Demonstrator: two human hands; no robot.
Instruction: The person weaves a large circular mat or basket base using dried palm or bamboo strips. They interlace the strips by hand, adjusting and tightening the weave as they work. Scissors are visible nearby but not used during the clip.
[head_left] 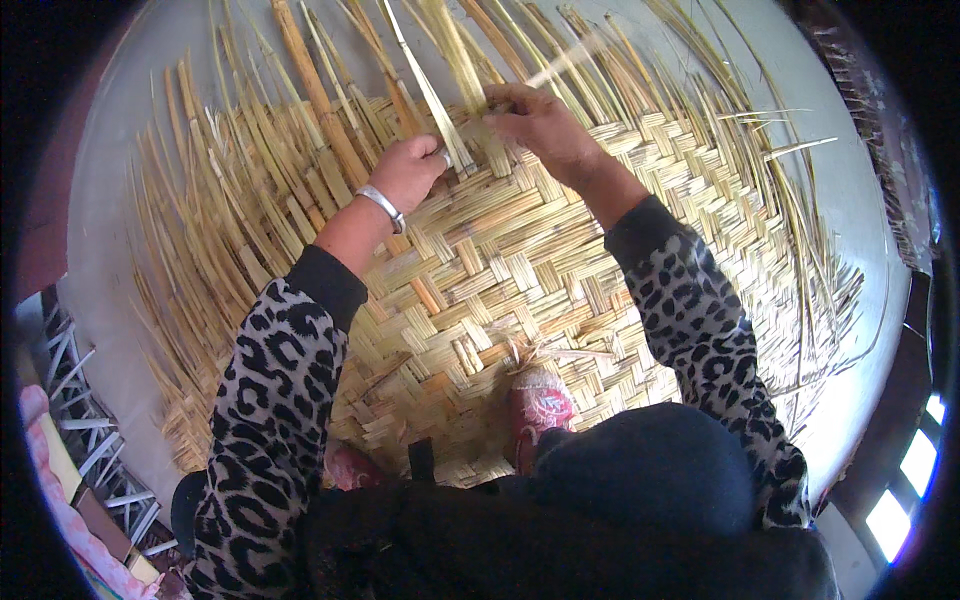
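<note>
Your left hand [408, 172] and right hand [545, 128] are both at the far edge of the woven mat [510, 265], close together with a small gap between them. The mat lies on the pale grey floor [100, 235], spread out in front of you and under your feet, its strips crossing in a stepped, diagonal pattern. Your left fingers are curled in, gripping a pale strip [424, 85] close to its lower end, where it meets the weave. Your right fingers are bent against the lower part of a wider yellowish strip [457, 55]; blur hides the fingertips, so you cannot tell whether they are closed on it. A smeared light strip [568, 58] slants up and away just beside that hand. Loose, unwoven stalks [235, 170] fan out from the mat's left and far edges, and thin ends [785, 200] straggle along its right side. You wear a silver bracelet [383, 207] on your left wrist and a ring [447, 158] on that hand, and your leopard-print sleeves [270, 400] end in black cuffs. Your red patterned shoe [541, 402] rests on the mat, near your dark blue trouser knee [645, 465]. Over to your left is a lattice of pale bars [95, 440], with pink cloth [52, 470] beside it.
</note>
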